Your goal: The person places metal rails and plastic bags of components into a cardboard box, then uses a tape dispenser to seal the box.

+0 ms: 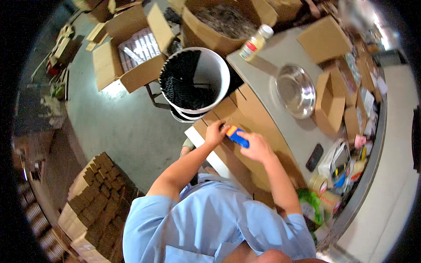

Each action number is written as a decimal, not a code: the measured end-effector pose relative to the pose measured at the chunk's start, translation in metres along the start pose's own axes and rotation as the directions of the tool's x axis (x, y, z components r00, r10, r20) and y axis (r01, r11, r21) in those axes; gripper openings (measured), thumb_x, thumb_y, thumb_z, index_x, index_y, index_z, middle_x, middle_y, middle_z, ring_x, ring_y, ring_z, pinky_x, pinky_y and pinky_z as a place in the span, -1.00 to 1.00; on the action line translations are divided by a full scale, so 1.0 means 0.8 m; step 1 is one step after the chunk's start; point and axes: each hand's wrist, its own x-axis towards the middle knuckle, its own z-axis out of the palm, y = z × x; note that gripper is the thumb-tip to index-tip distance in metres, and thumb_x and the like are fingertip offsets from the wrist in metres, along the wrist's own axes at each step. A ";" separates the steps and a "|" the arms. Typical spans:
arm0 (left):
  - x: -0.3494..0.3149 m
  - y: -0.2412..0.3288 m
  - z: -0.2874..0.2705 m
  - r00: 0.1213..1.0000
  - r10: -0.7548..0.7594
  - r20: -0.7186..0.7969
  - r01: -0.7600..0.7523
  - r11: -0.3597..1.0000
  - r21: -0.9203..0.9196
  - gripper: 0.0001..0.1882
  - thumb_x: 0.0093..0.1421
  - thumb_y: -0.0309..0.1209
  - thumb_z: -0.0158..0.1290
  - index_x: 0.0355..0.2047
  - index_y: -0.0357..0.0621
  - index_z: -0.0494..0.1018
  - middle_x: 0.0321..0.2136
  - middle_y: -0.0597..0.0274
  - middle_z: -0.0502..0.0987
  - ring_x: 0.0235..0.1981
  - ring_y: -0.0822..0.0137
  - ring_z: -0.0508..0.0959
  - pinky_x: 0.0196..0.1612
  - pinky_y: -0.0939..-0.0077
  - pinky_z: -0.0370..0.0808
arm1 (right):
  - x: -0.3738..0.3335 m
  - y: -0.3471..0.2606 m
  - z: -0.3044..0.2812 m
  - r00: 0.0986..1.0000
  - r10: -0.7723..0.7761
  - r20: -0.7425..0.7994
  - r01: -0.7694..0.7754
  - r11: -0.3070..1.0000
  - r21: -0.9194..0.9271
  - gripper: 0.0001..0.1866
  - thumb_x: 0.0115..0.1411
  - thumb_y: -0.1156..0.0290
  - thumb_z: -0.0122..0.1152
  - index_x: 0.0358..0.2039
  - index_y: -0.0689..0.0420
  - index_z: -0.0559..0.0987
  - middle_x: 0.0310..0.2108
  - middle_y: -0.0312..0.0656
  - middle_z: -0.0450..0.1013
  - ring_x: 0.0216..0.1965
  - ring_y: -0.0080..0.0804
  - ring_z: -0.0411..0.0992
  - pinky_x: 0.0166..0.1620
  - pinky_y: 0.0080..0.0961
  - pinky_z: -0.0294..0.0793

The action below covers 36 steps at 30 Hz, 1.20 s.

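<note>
My right hand (258, 148) is closed round a blue hand tool (239, 137) with an orange front end; its exact kind is unclear. Close by that orange end, my left hand (215, 133) has its fingers pinched together, and whatever lies between them is too small to make out. Both hands are over flat brown cardboard (258, 123) in front of my body. Just beyond my left hand stands a white bucket (215, 72), holding many black, ribbed pieces (182, 83).
Right of the cardboard, a grey table (274, 98) bears a shiny metal bowl (296, 90), a bottle (256, 43), a phone (314, 157) and tape rolls (319, 183). An open carton (107, 65) of white tubes is far left. Stacked brown blocks (98, 188) stand near left.
</note>
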 end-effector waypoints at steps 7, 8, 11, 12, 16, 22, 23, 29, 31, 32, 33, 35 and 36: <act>0.006 -0.011 0.015 0.994 0.014 -0.107 -0.018 0.999 -0.034 -0.61 0.05 -0.23 0.17 -0.21 -0.28 0.48 -0.36 -0.03 0.57 -0.32 0.18 0.58 -0.22 0.39 0.47 | -0.127 0.114 0.022 0.998 0.059 0.018 -0.061 0.991 0.122 -0.38 -0.19 0.35 0.19 0.02 -0.15 0.44 -0.29 0.00 0.45 -0.23 -0.04 0.43 -0.13 -0.21 0.43; 0.004 -0.017 0.014 0.994 0.015 -0.113 -0.019 0.999 -0.035 -0.60 0.04 -0.21 0.18 -0.23 -0.29 0.48 -0.37 -0.04 0.57 -0.32 0.15 0.58 -0.21 0.39 0.47 | -0.167 0.121 0.011 0.978 0.180 0.105 -0.186 0.981 0.052 -0.36 -0.19 0.37 0.18 0.03 -0.21 0.44 -0.29 0.00 0.44 -0.22 -0.04 0.43 -0.14 -0.21 0.43; 0.005 -0.016 0.017 0.972 0.186 -0.141 -0.172 0.980 0.105 -0.50 0.02 -0.21 0.19 -0.09 -0.20 0.37 -0.22 0.02 0.49 -0.20 0.12 0.50 -0.12 0.29 0.41 | -0.250 0.147 0.024 0.933 0.326 0.155 -0.332 0.943 0.018 -0.34 -0.20 0.38 0.18 0.04 -0.29 0.43 -0.35 -0.04 0.41 -0.25 -0.04 0.42 -0.17 -0.22 0.43; 0.001 -0.006 0.018 0.937 0.315 -0.150 -0.278 0.934 0.224 -0.43 0.00 -0.17 0.19 -0.03 -0.15 0.33 -0.12 0.05 0.44 -0.10 0.10 0.46 -0.05 0.17 0.35 | -0.262 0.150 0.032 0.924 0.352 0.148 -0.362 0.931 0.048 -0.33 -0.20 0.39 0.18 0.05 -0.30 0.43 -0.37 -0.05 0.39 -0.27 -0.04 0.42 -0.18 -0.22 0.43; -0.031 0.073 0.078 0.723 0.384 0.575 -0.689 0.465 0.555 -0.08 -0.14 0.11 0.19 0.16 -0.04 0.12 0.12 0.16 0.24 0.21 0.17 0.12 0.14 -0.27 -0.08 | -0.270 0.160 0.046 0.951 0.307 0.024 -0.308 0.950 0.056 -0.31 -0.20 0.38 0.21 0.06 -0.31 0.42 -0.32 -0.07 0.35 -0.27 -0.05 0.41 -0.16 -0.26 0.42; -0.084 0.125 0.176 0.411 0.165 0.897 -0.912 0.053 0.408 -0.01 -0.13 -0.11 0.20 0.27 -0.02 -0.06 0.14 -0.03 0.17 0.21 0.01 0.09 0.22 -0.06 -0.07 | -0.320 0.194 0.108 0.682 0.453 -0.574 -0.206 0.872 0.444 -0.22 -0.06 0.23 0.32 0.19 0.03 0.22 0.01 0.04 0.24 0.01 -0.08 0.28 0.07 -0.27 0.27; -0.078 0.115 0.172 0.381 0.235 0.894 -0.922 0.167 0.349 -0.06 -0.14 -0.27 0.15 0.26 0.00 -0.04 0.04 -0.11 0.22 0.13 -0.01 0.17 0.21 0.01 -0.02 | -0.333 0.191 0.109 0.594 0.587 -0.550 -0.269 0.789 0.552 -0.27 0.00 0.26 0.28 0.18 0.07 0.22 0.01 0.01 0.21 -0.01 -0.13 0.27 0.02 -0.30 0.29; -0.067 0.117 0.086 0.450 -0.006 0.893 -0.865 0.247 0.437 0.04 -0.34 0.07 0.33 0.19 0.18 0.13 0.05 0.09 0.21 0.11 -0.01 0.18 0.08 -0.02 0.14 | -0.377 0.163 0.295 -0.125 0.882 -0.454 -0.227 0.420 0.879 -0.33 0.08 0.26 0.24 0.18 0.06 0.19 -0.06 -0.09 0.21 -0.08 -0.27 0.23 -0.03 -0.25 0.28; 0.022 0.041 0.078 0.343 -0.233 0.910 -0.817 0.404 0.411 -0.32 -0.08 -0.01 0.20 0.05 0.09 0.32 0.02 0.04 0.34 0.02 0.01 0.33 0.05 0.11 0.27 | -0.353 0.125 0.330 -0.058 0.998 -0.034 0.036 0.036 0.999 -0.12 -0.08 0.26 0.37 0.20 0.15 0.10 0.01 -0.03 0.19 0.03 -0.16 0.21 0.08 -0.27 0.22; 0.064 0.018 0.086 0.266 -0.416 0.870 -0.717 0.517 0.467 -0.43 0.01 -0.04 0.15 0.01 0.03 0.36 0.01 0.00 0.37 0.00 0.01 0.38 0.05 0.18 0.31 | -0.336 0.108 0.338 -0.078 0.997 -0.011 0.072 0.017 0.997 -0.12 -0.08 0.26 0.37 0.20 0.15 0.10 0.01 -0.03 0.19 0.03 -0.16 0.21 0.08 -0.27 0.22; 0.065 0.042 0.116 0.228 -0.428 0.875 -0.759 0.484 0.435 -0.43 0.01 -0.04 0.15 0.01 0.03 0.36 0.01 0.00 0.37 0.00 0.01 0.38 0.05 0.18 0.31 | -0.320 0.097 0.343 -0.114 0.985 -0.128 0.105 0.140 0.985 -0.07 -0.12 0.27 0.40 0.21 0.15 0.08 0.05 -0.01 0.17 0.08 -0.12 0.17 0.12 -0.26 0.18; 0.021 0.114 0.189 0.212 -0.345 0.915 -0.718 0.579 0.385 -0.44 0.08 -0.11 0.11 0.05 -0.07 0.31 -0.03 -0.09 0.41 -0.01 0.01 0.42 0.07 0.32 0.32 | -0.288 0.098 0.346 -0.203 0.955 -0.216 0.150 0.249 0.957 -0.01 -0.16 0.29 0.44 0.22 0.16 0.05 0.08 0.02 0.16 0.12 -0.08 0.14 0.16 -0.25 0.14; 0.007 0.112 0.223 0.102 -0.264 0.959 -0.737 0.627 0.251 -0.39 0.09 -0.13 0.11 0.10 -0.10 0.24 0.03 -0.08 0.36 0.04 0.03 0.38 0.09 0.33 0.30 | -0.273 0.107 0.348 -0.218 0.942 -0.255 0.162 0.292 0.943 -0.02 -0.13 0.32 0.42 0.24 0.07 0.01 0.14 0.00 0.09 0.17 -0.10 0.09 0.17 -0.21 0.13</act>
